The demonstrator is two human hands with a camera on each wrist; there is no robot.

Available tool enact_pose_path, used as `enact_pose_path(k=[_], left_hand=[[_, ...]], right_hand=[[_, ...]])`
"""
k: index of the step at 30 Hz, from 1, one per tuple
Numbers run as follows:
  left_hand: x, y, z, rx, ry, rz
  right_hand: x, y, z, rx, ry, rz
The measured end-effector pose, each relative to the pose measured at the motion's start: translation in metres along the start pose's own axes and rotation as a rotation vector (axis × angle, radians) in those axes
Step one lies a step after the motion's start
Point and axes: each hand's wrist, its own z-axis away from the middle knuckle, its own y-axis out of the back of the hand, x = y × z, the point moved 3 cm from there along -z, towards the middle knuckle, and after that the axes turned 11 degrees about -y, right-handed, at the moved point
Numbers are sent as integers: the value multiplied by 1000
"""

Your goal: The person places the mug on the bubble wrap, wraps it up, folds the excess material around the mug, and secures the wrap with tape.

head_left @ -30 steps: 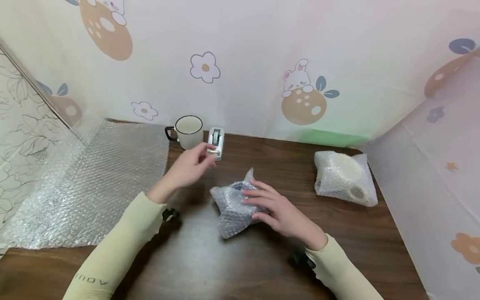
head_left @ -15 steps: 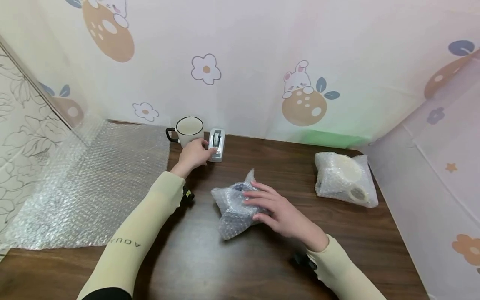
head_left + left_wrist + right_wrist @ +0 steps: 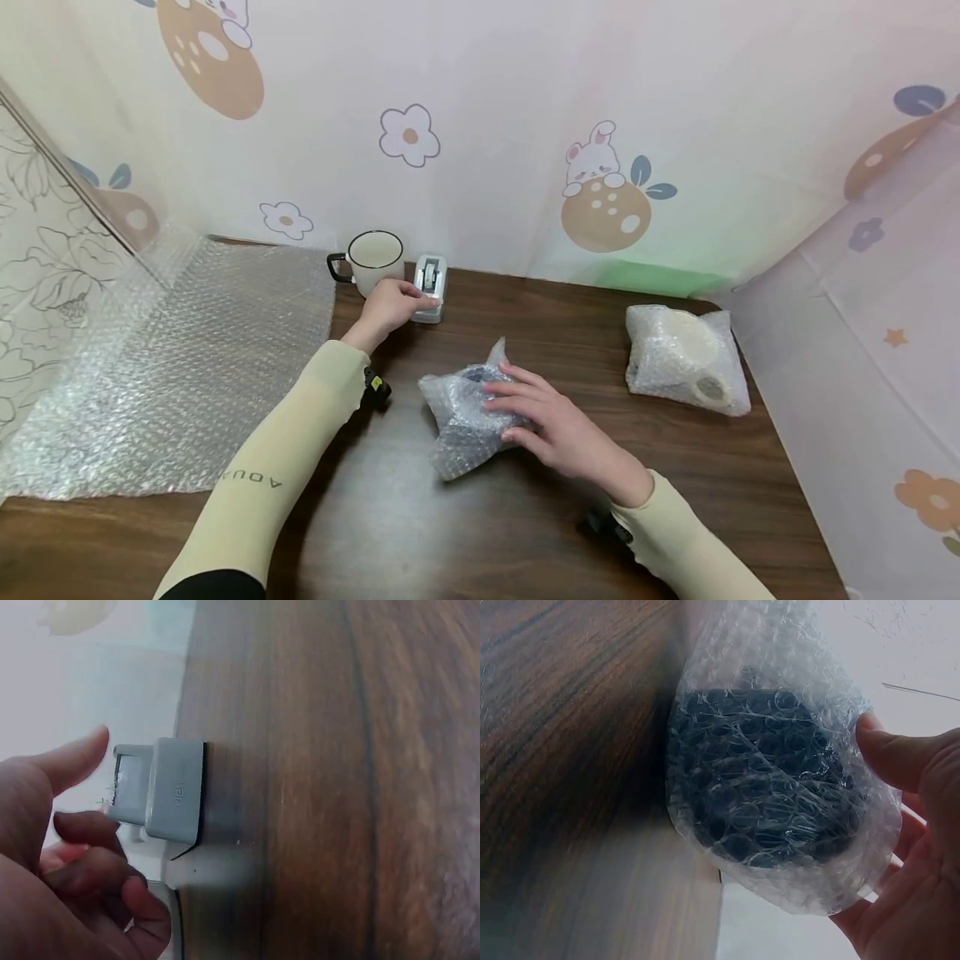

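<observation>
Evidently, fetching tape is the step in hand. The left hand (image 3: 388, 310), thumb and forefinger parted, is at the tape dispenser (image 3: 429, 315) beside the mug (image 3: 373, 265) at the far left; whether it touches the tape, I cannot tell. The right hand (image 3: 573, 435) holds the bubble-wrapped bundle (image 3: 463, 417) mid-bench. Next likely calls for pinching the tape's end and tearing off a strip while steadying the bundle.

Left of centre at the bottom, the left sleeve (image 3: 288, 446) bears "AQUA", upside down, its last letter partly cut off by the curve. Left of centre in the left wrist view, the dispenser (image 3: 171, 793) bears sideways lettering, apparently "deli".
</observation>
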Motion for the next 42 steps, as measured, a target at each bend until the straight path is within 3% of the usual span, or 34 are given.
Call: enact_pose_path(k=[4, 8, 12, 16, 20, 22, 25, 27, 31, 34, 38, 42], left_hand=[[-2, -4, -3, 31, 34, 48], [2, -4, -1, 60, 8, -70], [6, -4, 2, 122, -54, -230], [8, -7, 7, 201, -130, -318], [16, -14, 14, 269, -215, -356], [22, -18, 18, 264, -244, -345], [27, -18, 26, 217, -213, -241], [25, -15, 30, 167, -129, -90], [12, -6, 36, 69, 96, 313], [0, -4, 38, -4, 217, 504], [-7, -2, 41, -12, 215, 561], [-4, -2, 46, 8, 104, 455]], right_hand=[[0, 0, 1, 12, 5, 0], [0, 1, 0, 12, 19, -1], [1, 1, -1, 17, 37, 0], [1, 0, -1, 13, 35, -5], [2, 1, 0, 16, 29, -10], [3, 2, 0, 16, 24, -15], [3, 1, -1, 7, 8, -24], [4, 0, -1, 3, -2, -29], [4, 0, -1, 6, -8, -38], [4, -1, 0, 10, -8, -43], [4, -2, 1, 15, -10, -46], [3, -2, 1, 21, -13, -42]])
